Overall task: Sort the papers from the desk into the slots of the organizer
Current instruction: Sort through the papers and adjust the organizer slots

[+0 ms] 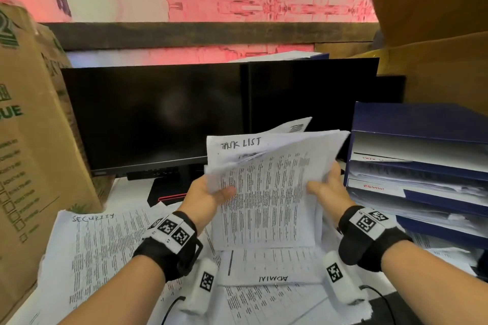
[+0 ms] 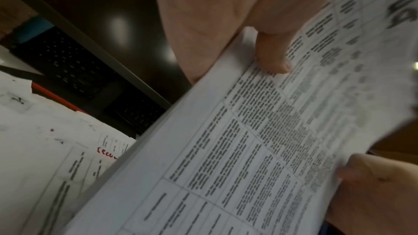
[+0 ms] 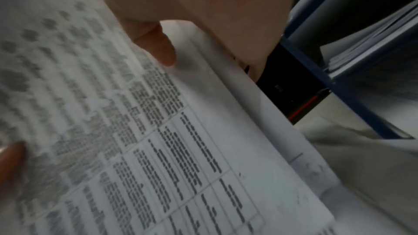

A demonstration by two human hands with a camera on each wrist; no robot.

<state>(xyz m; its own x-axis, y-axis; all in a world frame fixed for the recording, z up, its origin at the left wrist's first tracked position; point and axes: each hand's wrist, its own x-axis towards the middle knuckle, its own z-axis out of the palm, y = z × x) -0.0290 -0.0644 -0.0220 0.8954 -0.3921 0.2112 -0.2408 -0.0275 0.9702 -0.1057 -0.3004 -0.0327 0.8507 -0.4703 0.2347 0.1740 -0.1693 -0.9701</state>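
I hold a sheaf of printed papers (image 1: 266, 187) upright above the desk, its back sheet headed "TASK LIST". My left hand (image 1: 208, 196) pinches the sheaf's left edge, thumb on the front. My right hand (image 1: 326, 188) grips the right edge, thumb on the front sheet. The left wrist view shows the left thumb (image 2: 271, 54) pressed on the printed table of the papers (image 2: 260, 140). In the right wrist view the right thumb (image 3: 158, 45) lies on the papers (image 3: 158, 140). The blue organizer (image 1: 420, 169) with stacked slots stands just right of the sheaf, with sheets inside.
Loose papers cover the desk, one headed "SECURITY" (image 1: 105, 245), another "ADMIN" (image 1: 272, 266). Two dark monitors (image 1: 158, 113) stand behind the sheaf. Cardboard boxes (image 1: 29, 140) flank the desk at left and at right (image 1: 435, 34).
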